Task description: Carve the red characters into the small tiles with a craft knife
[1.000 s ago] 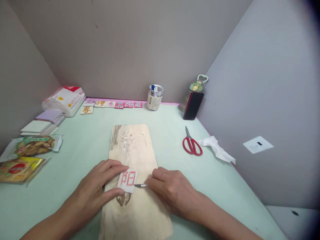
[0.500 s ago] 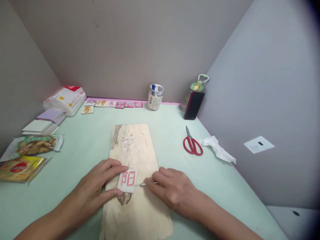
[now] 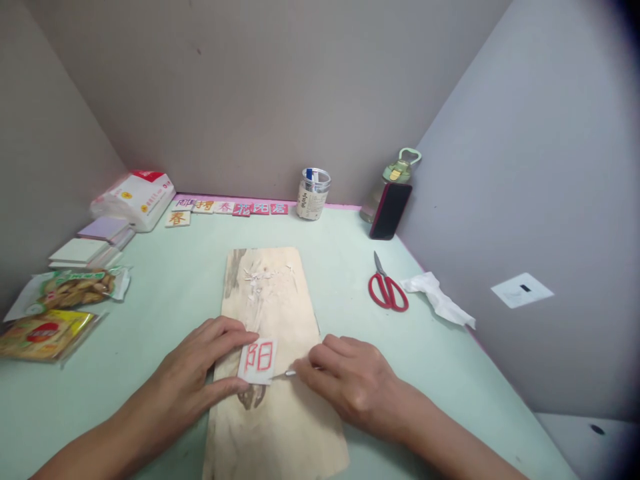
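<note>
A small white square tile (image 3: 258,361) with a red outlined character lies on the wooden board (image 3: 295,427). My left hand (image 3: 203,363) pinches it along the left side, thumb at the lower corner and fingertips at the top edge. In my right hand (image 3: 347,380) is a slim carving knife (image 3: 290,373), most of its handle hidden by the fingers. Its thin blade points left, with the tip by the tile's lower right corner. Pale shavings (image 3: 263,275) are scattered over the far part of the board.
Red-handled scissors (image 3: 387,287) and crumpled tissue (image 3: 440,301) lie to the right. Behind stand a jar (image 3: 313,195), a phone (image 3: 391,212) leaning on a bottle (image 3: 397,170), and several character tiles (image 3: 225,208). Tissue pack (image 3: 137,200), blank blocks (image 3: 80,252) and snack bags (image 3: 75,290) sit left.
The knife tip has moved down from the tile's right edge to its lower right corner. My left hand keeps its hold, and the whole view has shifted slightly.
</note>
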{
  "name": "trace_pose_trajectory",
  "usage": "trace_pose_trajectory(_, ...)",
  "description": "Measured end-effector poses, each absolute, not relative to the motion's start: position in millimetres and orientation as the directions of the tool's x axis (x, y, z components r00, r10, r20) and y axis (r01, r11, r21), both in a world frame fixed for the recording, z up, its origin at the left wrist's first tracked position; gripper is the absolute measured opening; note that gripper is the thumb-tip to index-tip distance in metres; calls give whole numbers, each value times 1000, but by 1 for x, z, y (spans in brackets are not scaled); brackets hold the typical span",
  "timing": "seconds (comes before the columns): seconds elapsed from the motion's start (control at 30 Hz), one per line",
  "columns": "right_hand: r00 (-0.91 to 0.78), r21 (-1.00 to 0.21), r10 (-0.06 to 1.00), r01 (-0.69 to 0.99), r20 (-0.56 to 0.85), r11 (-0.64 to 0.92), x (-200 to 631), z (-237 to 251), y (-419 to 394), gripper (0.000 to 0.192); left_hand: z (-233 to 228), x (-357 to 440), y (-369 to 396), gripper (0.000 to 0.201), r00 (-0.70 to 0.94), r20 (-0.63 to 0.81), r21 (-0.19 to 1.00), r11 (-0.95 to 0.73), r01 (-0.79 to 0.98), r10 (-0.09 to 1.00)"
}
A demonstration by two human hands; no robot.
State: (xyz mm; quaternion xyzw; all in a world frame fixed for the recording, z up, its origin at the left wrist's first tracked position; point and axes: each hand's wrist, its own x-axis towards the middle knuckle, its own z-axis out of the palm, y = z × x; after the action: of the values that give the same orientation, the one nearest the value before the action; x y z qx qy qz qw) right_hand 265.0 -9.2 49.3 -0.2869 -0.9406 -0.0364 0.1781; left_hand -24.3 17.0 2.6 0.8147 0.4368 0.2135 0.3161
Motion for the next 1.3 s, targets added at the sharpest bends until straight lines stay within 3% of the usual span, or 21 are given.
trace_pose_trajectory(0.2, -758, -38, 553, 578, 347, 815, 264, 46, -8, 26, 2, -24, 17, 40, 526, 77, 704, -420, 572, 847)
trace_pose_trajectory(0.33, -775, -102, 552, 550, 307, 829, 264, 46, -8, 26, 2, -23, 16, 40, 524, 85, 699, -426, 575, 847)
trace_pose_trajectory(0.53, -683, -172, 656, 639, 322, 750, 268, 43, -6, 29, 5, -17, 11, 37, 467, 103, 713, -392, 581, 878)
trace_pose_trajectory(0.77, -695, -122, 665, 661, 273, 741, 269, 37, -7, 30, 3, -15, 8, 37, 450, 90, 720, -370, 587, 889)
trace_pose_trajectory(1.1, -683, -163, 673, 657, 283, 736, 270, 36, -8, 28, 4, -17, 10, 38, 487, 74, 707, -390, 590, 870)
trace_pose_trajectory(1.3, -579, -258, 773, 729, 260, 633, 274, 39, -4, 18, 1, -20, 9, 39, 495, 95, 659, -427, 619, 864)
